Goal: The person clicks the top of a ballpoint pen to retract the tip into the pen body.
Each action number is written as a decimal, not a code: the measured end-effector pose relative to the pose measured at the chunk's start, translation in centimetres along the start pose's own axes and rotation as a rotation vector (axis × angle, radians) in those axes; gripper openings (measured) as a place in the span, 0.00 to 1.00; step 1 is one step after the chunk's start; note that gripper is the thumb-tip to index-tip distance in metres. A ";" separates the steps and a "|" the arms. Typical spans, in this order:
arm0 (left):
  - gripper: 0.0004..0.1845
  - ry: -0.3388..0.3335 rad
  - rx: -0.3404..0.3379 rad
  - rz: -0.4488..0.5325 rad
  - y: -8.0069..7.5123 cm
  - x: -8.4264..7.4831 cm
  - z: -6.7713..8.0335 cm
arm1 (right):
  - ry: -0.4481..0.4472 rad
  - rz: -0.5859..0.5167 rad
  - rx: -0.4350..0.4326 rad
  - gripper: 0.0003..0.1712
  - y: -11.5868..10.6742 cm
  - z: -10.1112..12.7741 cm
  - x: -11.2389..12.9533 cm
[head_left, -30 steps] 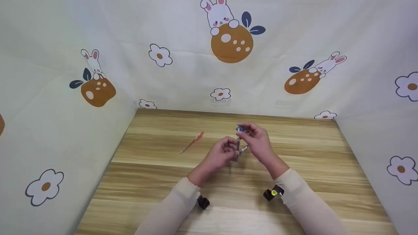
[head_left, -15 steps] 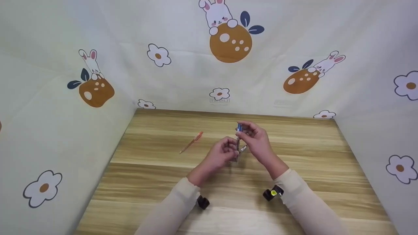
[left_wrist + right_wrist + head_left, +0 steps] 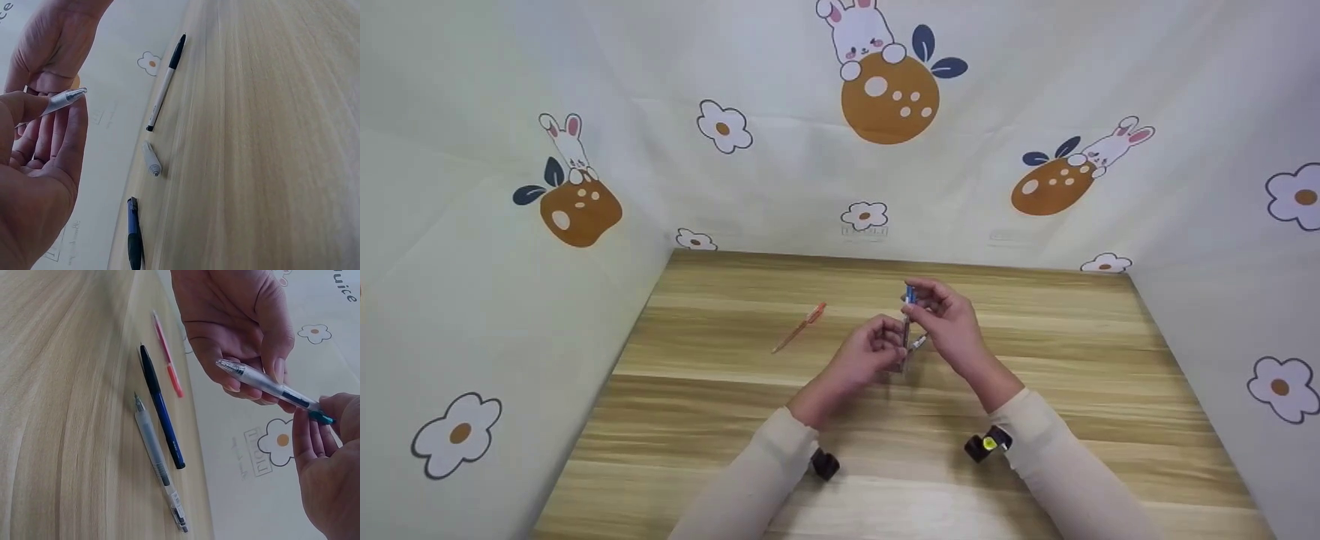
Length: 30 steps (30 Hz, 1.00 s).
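Note:
A clear-barrelled pen (image 3: 260, 379) with a blue-green clip is held between my two hands, above the table. My left hand (image 3: 868, 351) pinches the barrel near its tip end, thumb against fingers. At the other end, my right hand (image 3: 957, 324) pinches the pen by its clip end. In the left wrist view the silvery tip sticks out past the left thumb, while the rest of the barrel is mostly covered. A grey clear pen (image 3: 149, 439) lies on the table, partly hidden behind the hands in the head view.
On the wooden table (image 3: 697, 420) lie an orange pen (image 3: 801, 328), left of the hands, and a blue pen (image 3: 160, 408) with a black front. The left wrist view adds a white pen (image 3: 165, 90) with a black cap. Printed cloth walls (image 3: 780, 180) enclose the table.

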<state>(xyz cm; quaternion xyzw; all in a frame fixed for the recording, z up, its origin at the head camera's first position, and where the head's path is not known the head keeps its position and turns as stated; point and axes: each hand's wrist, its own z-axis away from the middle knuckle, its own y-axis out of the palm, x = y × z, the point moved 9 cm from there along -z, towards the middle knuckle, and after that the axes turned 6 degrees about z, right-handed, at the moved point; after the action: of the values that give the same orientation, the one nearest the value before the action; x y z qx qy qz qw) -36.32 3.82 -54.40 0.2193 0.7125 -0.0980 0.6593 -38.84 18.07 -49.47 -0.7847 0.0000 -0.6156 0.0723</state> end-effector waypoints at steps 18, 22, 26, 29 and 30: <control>0.17 -0.048 -0.014 -0.043 -1.4 0.1 0.6 | 0.004 0.079 0.010 0.22 0.0 -0.1 -0.2; 0.16 -0.043 -0.014 -0.050 -1.7 0.1 0.6 | 0.001 0.107 0.024 0.22 -0.1 -0.1 -0.4; 0.16 -0.038 -0.026 -0.073 -2.2 0.1 0.7 | 0.001 0.131 0.029 0.23 -0.2 -0.1 -0.6; 0.17 -0.047 -0.037 -0.094 -2.6 0.0 0.9 | -0.006 0.144 0.034 0.24 -0.3 -0.3 -0.9; 0.17 -0.051 -0.040 -0.099 -2.7 0.0 0.9 | -0.009 0.149 0.037 0.24 -0.3 -0.3 -0.9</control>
<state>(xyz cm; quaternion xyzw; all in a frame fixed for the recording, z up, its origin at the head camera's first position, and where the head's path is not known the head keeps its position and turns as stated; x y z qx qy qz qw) -36.71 1.05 -54.89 0.1681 0.7072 -0.1219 0.6759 -39.42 18.41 -50.27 -0.7839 0.0467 -0.6049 0.1321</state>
